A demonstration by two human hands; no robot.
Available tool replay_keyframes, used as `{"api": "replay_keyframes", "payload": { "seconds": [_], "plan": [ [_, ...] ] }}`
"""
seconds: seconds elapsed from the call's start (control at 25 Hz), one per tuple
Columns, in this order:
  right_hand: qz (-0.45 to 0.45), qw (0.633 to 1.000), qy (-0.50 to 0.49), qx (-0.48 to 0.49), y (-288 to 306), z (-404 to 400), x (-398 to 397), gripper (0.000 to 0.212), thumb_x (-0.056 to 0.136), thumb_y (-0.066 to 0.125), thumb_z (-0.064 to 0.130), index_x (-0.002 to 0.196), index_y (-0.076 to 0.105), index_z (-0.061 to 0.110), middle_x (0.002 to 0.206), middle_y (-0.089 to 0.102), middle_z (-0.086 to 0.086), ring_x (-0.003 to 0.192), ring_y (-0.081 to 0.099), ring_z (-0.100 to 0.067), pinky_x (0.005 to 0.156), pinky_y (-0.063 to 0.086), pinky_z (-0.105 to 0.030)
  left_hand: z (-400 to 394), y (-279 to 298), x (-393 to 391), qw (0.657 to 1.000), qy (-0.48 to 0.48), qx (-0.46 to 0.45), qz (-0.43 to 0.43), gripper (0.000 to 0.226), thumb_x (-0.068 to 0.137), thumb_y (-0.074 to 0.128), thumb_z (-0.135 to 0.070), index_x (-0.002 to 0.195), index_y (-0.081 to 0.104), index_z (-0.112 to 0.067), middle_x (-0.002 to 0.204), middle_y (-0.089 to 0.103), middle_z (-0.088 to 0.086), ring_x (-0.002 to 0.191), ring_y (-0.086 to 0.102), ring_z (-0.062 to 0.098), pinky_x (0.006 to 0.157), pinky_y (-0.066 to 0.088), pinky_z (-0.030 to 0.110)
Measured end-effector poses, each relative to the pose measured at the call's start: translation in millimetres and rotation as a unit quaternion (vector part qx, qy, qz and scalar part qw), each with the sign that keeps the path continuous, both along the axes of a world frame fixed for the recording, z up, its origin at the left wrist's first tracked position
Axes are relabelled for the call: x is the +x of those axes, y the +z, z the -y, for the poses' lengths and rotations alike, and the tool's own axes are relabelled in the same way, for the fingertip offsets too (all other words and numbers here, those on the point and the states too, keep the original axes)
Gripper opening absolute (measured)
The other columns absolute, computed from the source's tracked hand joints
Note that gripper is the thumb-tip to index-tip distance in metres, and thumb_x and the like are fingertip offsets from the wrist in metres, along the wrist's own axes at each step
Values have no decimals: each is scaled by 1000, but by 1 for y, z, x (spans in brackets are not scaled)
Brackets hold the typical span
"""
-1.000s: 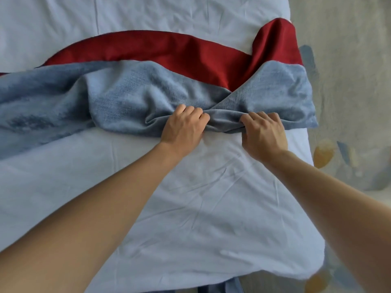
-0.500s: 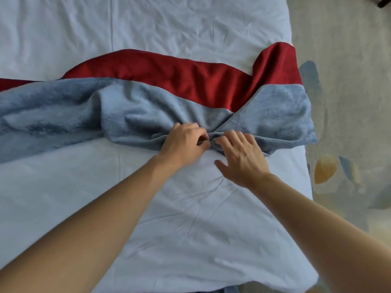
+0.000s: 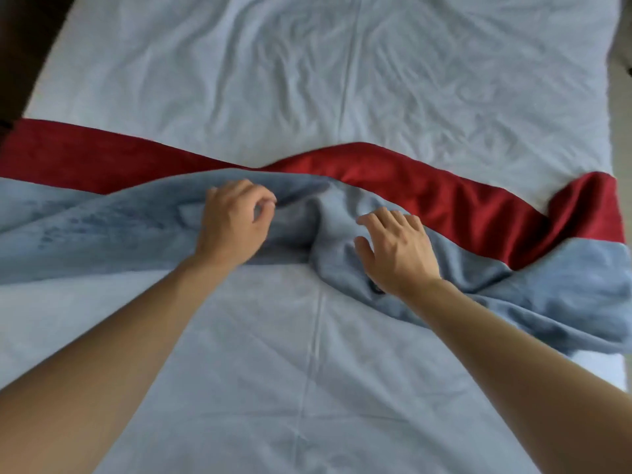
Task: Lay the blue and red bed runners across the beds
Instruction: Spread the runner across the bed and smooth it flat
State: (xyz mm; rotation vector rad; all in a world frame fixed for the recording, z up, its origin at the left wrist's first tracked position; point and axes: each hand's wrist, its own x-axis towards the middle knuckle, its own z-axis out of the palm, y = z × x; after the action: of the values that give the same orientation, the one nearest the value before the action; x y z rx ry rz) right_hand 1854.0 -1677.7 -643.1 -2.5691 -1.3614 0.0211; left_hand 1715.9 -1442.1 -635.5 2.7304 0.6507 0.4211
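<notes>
Blue runner [image 3: 113, 227] lies bunched on the bed [image 3: 307, 80]; my left hand [image 3: 232, 224] pinches a fold to lift it; my right hand [image 3: 396, 248], fingers spread, presses it flat.

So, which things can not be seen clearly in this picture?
- Head view: left end of the runner is cut by the frame edge.
- Sheet under the runner: covered.
- Left hand: curled fingers hide any pinch.
- Right hand: palm contact hidden.
</notes>
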Motion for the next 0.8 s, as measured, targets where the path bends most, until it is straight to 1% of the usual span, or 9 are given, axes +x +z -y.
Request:
{"api": "replay_keyframes", "payload": {
  "seconds": [0.04,0.12,0.24,0.32,0.4,0.48,0.56,0.68,0.8],
  "plan": [
    [7,1000,4,11,-1,-30,1,23,87,61,23,107,68,13,94,65,-6,88,61,-32,81,42,-43,-36,4,3,1000,23,7,0,14,88,57,-19,87,71,-21,85,68,1,82,61,30,73,40,41],
    [21,999,12,35,-1,-90,0,20,89,57,20,102,69,12,91,65,-6,84,61,-32,79,44,-45,-104,10,4,997,51,9,-49,21,92,52,-17,96,72,-20,96,71,3,90,62,32,80,40,42],
    [18,999,-4,50,0,-179,3,23,93,50,16,103,71,14,93,70,-4,84,64,-30,82,45,-43,-198,1,-2,987,22,35,-156,28,95,49,-13,113,70,-22,117,68,3,106,60,30,93,36,43],
    [9,1000,-17,20,0,-222,10,25,95,50,12,108,71,15,101,71,-5,90,65,-29,89,42,-41,-243,-10,-7,966,-11,45,-253,30,96,51,-19,123,64,-24,126,64,3,114,57,27,100,31,43],
    [-36,996,-9,-79,-1,-252,21,27,97,50,13,116,69,18,112,69,-3,97,64,-26,97,39,-39,-271,-21,-9,945,-51,48,-319,30,95,55,-25,124,62,-26,124,64,2,114,56,25,107,27,41],
    [-112,968,18,-225,-1,-273,23,28,96,51,19,119,66,26,116,66,1,99,63,-22,99,41,-37,-286,-27,-14,941,-80,40,-327,27,92,60,-27,118,63,-24,115,67,2,107,57,24,107,27,40],
    [-149,945,29,-291,-5,-284,20,23,92,56,24,113,65,30,113,66,4,96,62,-20,94,47,-35,-297,-31,-17,948,-92,35,-301,23,92,63,-32,113,66,-23,109,68,1,101,58,23,104,28,39],
    [-182,942,32,-281,-9,-298,14,21,90,60,31,110,64,29,109,68,3,94,62,-22,83,49,-33,-313,-33,-13,962,-78,43,-258,17,91,64,-35,104,68,-25,107,69,-1,96,59,23,98,30,39],
    [-153,956,21,-249,-10,-317,20,22,90,57,29,110,66,25,110,68,-6,94,63,-30,77,45,-33,-336,-28,-2,965,-54,34,-254,15,92,63,-35,104,68,-27,106,69,-1,94,59,24,97,30,39]
  ]
}}
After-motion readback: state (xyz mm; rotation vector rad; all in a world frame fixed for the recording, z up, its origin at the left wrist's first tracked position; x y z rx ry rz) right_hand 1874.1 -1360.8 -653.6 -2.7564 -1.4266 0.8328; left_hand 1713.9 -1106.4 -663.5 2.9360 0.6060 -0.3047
